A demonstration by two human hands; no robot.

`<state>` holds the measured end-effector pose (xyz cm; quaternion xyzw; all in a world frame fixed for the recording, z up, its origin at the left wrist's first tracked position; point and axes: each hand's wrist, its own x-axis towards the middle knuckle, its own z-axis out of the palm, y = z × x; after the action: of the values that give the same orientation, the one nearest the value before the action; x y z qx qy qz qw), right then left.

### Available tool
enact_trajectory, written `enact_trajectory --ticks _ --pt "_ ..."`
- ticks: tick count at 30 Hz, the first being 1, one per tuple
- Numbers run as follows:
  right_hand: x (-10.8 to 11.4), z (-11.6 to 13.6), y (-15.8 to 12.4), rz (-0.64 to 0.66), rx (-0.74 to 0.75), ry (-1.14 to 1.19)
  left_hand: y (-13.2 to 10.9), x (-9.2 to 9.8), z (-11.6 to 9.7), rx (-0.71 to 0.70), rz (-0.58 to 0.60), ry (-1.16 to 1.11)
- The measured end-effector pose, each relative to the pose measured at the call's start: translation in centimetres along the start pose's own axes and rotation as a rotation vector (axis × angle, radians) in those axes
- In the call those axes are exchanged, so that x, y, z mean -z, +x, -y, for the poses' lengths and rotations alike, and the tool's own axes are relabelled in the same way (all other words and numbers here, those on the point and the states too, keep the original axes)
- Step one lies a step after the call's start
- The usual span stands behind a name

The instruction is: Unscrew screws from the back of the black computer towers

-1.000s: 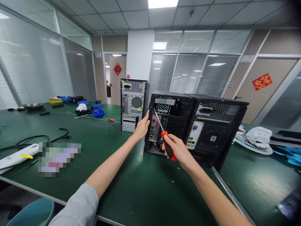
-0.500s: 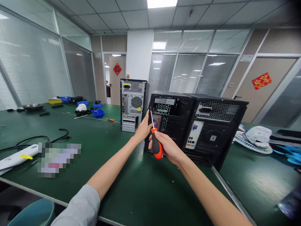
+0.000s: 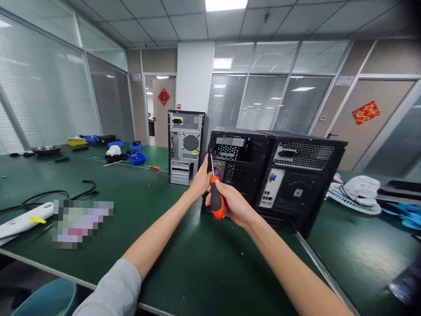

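While hand (image 3: 235, 203) grips screwdriver (image 3: 217, 199), sign (image 3: 164, 97), perhaps 福

I see the long orange-and-black screwdriver's (image 3: 216, 193) smooth plastic handle (image 3: 218, 205) and metal shaft (image 3: 212, 165); the boxy black computer case (image 3: 243, 175) looks matt, the flat dark-green tabletop (image 3: 193, 268) glossy.

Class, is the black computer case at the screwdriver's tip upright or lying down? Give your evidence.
Upright: the black computer case stands on the green table, taller than it is wide.
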<state>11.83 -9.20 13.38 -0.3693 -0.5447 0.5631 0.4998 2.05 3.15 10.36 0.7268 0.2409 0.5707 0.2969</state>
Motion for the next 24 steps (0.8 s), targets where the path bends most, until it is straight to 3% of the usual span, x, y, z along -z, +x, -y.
enact_trajectory --ticks 11,24 --pt "-0.43 0.23 0.08 0.010 -0.012 0.047 -0.16 0.24 -0.62 0.029 0.074 0.214" --pt "-0.68 0.52 0.06 -0.004 -0.005 0.067 -0.06 0.51 -0.39 0.019 0.091 0.207"
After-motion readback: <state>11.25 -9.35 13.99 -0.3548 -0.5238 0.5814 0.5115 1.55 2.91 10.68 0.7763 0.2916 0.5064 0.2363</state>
